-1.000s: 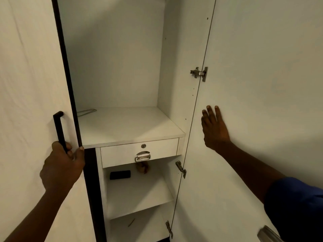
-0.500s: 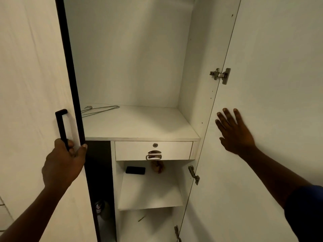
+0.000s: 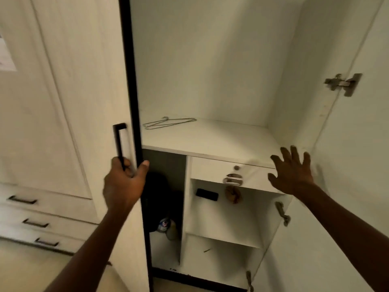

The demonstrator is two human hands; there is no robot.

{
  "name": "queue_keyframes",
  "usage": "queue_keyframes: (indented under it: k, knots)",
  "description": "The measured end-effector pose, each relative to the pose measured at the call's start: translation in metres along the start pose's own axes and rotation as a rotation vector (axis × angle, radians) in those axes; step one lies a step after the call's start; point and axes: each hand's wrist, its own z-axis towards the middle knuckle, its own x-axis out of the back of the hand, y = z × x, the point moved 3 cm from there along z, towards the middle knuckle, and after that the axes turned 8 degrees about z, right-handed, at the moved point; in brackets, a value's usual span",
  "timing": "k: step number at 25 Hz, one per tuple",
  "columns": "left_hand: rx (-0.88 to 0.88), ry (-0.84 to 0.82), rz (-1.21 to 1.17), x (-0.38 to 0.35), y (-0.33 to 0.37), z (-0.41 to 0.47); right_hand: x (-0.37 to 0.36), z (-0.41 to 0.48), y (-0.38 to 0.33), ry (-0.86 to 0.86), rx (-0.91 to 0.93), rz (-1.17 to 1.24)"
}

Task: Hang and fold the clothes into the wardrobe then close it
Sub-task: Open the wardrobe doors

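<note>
Holding the wardrobe open, the left hand has its fingers curled round the lower end of the black handle on the left door, thumb against the door's dark edge. The right hand is spread flat with nothing in it, close to the inner face of the right door; blur hides whether it touches. No clothes are in view, and no rail shows in the part of the cupboard that can be seen, so hanging may be awkward. The main risks, as I judge them, are these: the right door, if left free, could swing back into the opening and knock an arm or garment. Fabric carried in past the hinge could snag on its metal. And the thin wire hanger could skid along the smooth shelf when reached for one-handed. That hanger lies flat at the shelf's back left corner, well apart from both hands. Its long axis runs left to right across the shelf, angled slightly toward the rear at its right end, and its hook appears to point at the back wall.
</note>
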Motion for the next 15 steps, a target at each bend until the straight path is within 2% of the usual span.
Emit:
queue_keyframes:
  k: [4, 7, 11, 15]
  knots:
    - [-0.021, 0.105, 0.014, 0.039, -0.026, 0.001, 0.007, -0.004, -0.163, -0.124, 0.466, 0.556]
    - [-0.029, 0.124, 0.062, 0.066, -0.041, 0.001, 0.033, -0.021, -0.276, -0.172, 0.723, 0.892]
    - [-0.047, 0.226, 0.062, 0.111, -0.078, 0.012, 0.09, -0.053, -0.404, -0.208, 0.887, 1.331]
    - [-0.18, 0.2, -0.051, 0.155, -0.111, 0.027, 0.125, -0.081, -0.495, -0.227, 1.064, 1.533]
